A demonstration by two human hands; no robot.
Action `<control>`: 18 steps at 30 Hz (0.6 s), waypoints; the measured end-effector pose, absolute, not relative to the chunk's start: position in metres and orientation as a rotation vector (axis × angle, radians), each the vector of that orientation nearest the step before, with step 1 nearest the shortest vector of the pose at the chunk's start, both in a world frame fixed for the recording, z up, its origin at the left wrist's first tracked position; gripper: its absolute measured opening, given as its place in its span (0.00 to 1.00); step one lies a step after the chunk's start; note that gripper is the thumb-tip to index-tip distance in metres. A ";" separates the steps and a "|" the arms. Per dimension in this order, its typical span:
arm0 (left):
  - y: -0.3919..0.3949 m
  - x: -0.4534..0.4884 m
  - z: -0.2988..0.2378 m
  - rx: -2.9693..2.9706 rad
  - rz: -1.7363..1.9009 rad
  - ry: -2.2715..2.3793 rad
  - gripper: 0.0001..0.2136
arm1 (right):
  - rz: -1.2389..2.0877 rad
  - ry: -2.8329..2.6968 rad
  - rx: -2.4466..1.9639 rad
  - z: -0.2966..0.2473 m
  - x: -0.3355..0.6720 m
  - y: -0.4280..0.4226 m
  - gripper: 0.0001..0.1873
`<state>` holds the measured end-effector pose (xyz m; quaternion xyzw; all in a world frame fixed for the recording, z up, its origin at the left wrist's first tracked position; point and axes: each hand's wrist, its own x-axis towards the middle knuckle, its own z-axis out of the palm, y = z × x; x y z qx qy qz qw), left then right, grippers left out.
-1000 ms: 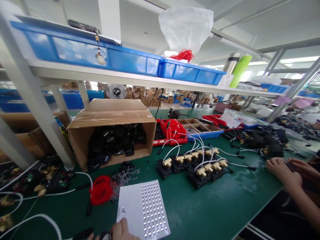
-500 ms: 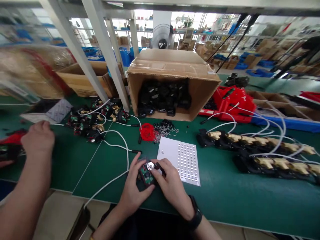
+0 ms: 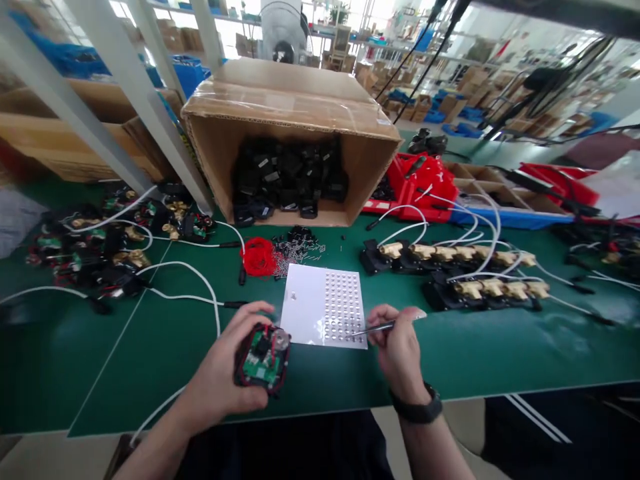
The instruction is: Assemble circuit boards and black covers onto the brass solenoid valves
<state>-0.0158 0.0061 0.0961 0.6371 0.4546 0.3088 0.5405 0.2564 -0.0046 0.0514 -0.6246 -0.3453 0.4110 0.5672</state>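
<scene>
My left hand (image 3: 217, 373) grips the edges of a black housing (image 3: 261, 363), its open side facing up. Inside show a green circuit board, red wires and a round silver part near the upper right corner. Over the right edge of a white sheet (image 3: 304, 320), my right hand (image 3: 400, 343) is closed on thin metal tweezers (image 3: 376, 328). Their tips point left at the lower rows of small silver pieces on that sheet; whether they touch one I cannot tell. A black watch sits on my right wrist.
Behind the sheet lie a red coil (image 3: 259, 257) and loose screws (image 3: 303, 248). A cardboard box (image 3: 290, 100) of black housings stands at the back. Wired assemblies lie left (image 3: 95, 240), brass-fitted ones (image 3: 480, 290) right. Red bins (image 3: 425, 180) stand behind those. A white cable crosses the table's left side.
My right hand has left the housing and moved right, now with tweezers over the sheet. My left hand has brought the housing left and tilted it. The view has shifted right; the neighbour's arm is gone.
</scene>
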 end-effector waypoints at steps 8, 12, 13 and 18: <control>0.054 0.022 0.100 1.333 0.631 0.912 0.27 | 0.529 -1.762 -1.611 0.030 0.242 0.008 0.17; 0.046 0.008 0.094 1.178 0.690 0.974 0.28 | 0.290 -2.255 -1.646 0.023 0.245 -0.014 0.20; 0.042 0.004 0.095 1.161 0.675 0.978 0.27 | 0.274 -2.316 -1.628 0.022 0.247 -0.023 0.21; 0.025 0.000 0.099 1.224 0.556 0.991 0.26 | 0.278 -2.391 -1.558 0.022 0.249 -0.058 0.23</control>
